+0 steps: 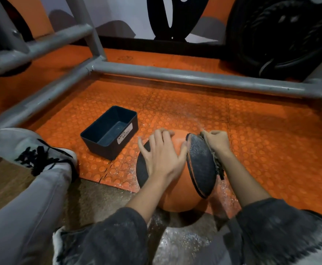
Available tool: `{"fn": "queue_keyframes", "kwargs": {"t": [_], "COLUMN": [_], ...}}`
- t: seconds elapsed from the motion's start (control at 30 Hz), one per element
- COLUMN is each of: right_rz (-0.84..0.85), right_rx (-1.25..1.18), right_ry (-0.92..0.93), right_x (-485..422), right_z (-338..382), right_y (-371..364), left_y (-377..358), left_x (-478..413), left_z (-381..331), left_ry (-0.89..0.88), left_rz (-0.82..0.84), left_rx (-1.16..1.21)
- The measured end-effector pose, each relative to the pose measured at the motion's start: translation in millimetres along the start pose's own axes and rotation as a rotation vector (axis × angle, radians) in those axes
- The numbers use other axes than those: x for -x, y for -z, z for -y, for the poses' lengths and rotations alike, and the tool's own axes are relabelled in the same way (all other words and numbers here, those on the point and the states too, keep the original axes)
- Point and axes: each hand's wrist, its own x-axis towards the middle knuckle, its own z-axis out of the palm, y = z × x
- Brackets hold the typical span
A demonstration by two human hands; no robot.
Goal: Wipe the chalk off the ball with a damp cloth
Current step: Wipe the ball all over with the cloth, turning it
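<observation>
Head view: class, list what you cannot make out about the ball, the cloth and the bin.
- Ball: head view; its underside and far side are hidden by its own bulk, and part of its top by the left hand.
- Cloth: head view; mostly hidden behind the ball and inside the right hand; dampness cannot be told.
- Bin: head view; the last letters of its label are too small and skewed to read.

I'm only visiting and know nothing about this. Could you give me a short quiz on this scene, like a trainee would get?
1. True or false: the left hand lies flat on the ball.
2. Which hand grips the cloth? A) left hand B) right hand
3. Fill in: the black bin stands on the ball's ____ side.
Key: 1 true; 2 B; 3 left.
</observation>
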Motion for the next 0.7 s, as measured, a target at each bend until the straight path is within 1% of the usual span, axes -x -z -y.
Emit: {"fn": "queue_keyframes", "kwargs": {"t": [0.03,0.1,0.17,0.23,0.27,0.3,0.4,0.47,0.5,0.57,0.63,0.67,0.7], "right_rz": [-0.036,-0.103,-0.165,-0.174,-0.159,-0.136,-0.012,0.087,0.103,0.066,-0.027,-0.076,-0.112], "right_rx": [0.019,0.088,0.194,0.225,0.208,0.176,0.011,-0.002,0.007,0.005,0.012,0.046,0.103], "right_ry": [0.020,0.117,0.275,0.408,0.436,0.419,0.169,0.027,-0.009,0.012,0.071,0.140,0.246], "right_x": [8,34,62,78,76,67,29,13,8,6,24,37,51], "right_z": [6,26,41,44,41,36,19,10,8,7,18,24,27], "right_y": [2,0,-5,-6,-5,-4,4,4,3,0,1,0,-3], "left_y": [-2,-3,-2,-1,-1,-1,-3,-4,-5,-5,-6,-6,-6], "left_x": [-1,-9,-16,-14,-11,-10,-3,2,4,3,0,-1,-1], "left_z": [0,6,8,10,11,13,18,16,15,15,11,8,7], "left_ry": [0.005,0.037,0.051,0.047,0.039,0.025,-0.009,-0.017,-0.006,0.021,0.030,0.028,0.024], "left_rz": [0.024,0.066,0.112,0.125,0.120,0.114,0.073,0.036,0.023,0.001,0.006,0.010,0.015], "left_rx": [0.001,0.006,0.020,0.044,0.060,0.071,0.071,0.067,0.067,0.063,0.058,0.054,0.050]}}
